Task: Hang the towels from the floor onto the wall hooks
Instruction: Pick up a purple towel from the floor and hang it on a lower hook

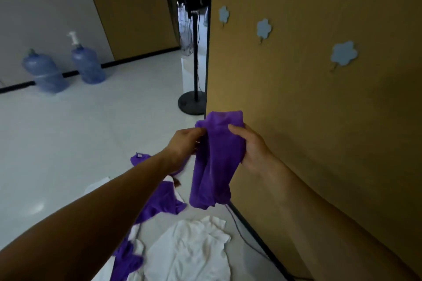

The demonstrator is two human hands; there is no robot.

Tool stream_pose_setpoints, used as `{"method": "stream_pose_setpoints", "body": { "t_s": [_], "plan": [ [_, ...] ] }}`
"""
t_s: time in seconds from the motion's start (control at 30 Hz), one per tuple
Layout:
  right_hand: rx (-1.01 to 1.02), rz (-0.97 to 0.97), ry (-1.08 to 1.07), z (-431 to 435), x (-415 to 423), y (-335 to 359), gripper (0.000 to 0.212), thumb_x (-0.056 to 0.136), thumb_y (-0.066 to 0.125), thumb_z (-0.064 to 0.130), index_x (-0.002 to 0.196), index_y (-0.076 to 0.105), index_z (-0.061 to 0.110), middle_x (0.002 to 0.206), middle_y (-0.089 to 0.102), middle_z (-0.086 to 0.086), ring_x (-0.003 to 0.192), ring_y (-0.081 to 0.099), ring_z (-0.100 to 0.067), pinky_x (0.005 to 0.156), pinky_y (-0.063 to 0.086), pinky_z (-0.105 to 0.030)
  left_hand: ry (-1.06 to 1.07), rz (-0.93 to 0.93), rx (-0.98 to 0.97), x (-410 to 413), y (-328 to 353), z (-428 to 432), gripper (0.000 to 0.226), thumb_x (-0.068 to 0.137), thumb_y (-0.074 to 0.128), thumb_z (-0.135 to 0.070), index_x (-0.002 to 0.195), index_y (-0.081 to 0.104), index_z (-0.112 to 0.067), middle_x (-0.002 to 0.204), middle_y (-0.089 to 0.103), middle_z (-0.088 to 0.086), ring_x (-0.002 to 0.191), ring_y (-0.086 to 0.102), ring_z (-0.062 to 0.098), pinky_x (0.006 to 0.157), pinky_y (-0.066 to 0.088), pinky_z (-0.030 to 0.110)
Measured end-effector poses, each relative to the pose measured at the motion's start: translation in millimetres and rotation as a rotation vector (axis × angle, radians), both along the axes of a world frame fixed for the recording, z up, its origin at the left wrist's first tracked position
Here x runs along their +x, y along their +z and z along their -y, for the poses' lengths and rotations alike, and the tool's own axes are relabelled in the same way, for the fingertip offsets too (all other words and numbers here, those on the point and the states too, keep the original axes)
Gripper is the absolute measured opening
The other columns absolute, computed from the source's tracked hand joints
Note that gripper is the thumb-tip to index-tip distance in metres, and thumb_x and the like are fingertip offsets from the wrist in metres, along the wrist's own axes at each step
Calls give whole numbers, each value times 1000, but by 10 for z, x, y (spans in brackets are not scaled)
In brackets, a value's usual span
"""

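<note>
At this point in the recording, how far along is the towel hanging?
Nothing looks hung yet: the near hook, middle hook and far hook are all bare. In hand: the left hand and right hand grip a purple towel raised beside the wall. Left to do: a white towel and other purple towels lie on the floor.

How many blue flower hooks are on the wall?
3. All are on the brown wall: the far hook near the wall's edge, the middle hook beside it, and the near hook closest to the camera. More may be out of frame.
</note>
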State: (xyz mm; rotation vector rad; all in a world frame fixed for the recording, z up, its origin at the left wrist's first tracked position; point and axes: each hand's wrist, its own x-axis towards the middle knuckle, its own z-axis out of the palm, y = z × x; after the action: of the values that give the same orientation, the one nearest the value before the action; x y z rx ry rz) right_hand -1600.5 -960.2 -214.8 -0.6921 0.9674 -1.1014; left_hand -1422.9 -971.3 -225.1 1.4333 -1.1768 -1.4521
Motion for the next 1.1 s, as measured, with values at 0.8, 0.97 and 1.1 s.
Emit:
{"method": "stream_pose_setpoints", "body": {
  "t_s": [0.8,0.97,1.1],
  "plan": [
    [130,-332,-627,-2534,-768,1110,24,82,64,13,101,70,2,105,72,-17,84,69,-28,73,55,-37,-433,-56,-139,-1275,1424,-1417,14,90,55,-20,85,64,-11,74,63,10,59,59,22,47,48,28],
    [112,-281,-832,-3364,-1462,1310,19,81,67,14,97,69,6,90,66,-14,74,62,-24,62,51,-30,-506,109,-68,-1686,1485,-1760,22,92,52,-21,94,64,-3,95,66,18,77,62,29,69,54,38],
    [72,-166,-1005,-3956,-1930,1416,15,87,57,9,72,57,11,59,55,-3,46,53,-13,42,43,-20,-868,-95,172,-1893,1631,-2109,25,84,66,-27,99,57,-9,84,64,13,67,64,23,62,55,32]
  ]
}}
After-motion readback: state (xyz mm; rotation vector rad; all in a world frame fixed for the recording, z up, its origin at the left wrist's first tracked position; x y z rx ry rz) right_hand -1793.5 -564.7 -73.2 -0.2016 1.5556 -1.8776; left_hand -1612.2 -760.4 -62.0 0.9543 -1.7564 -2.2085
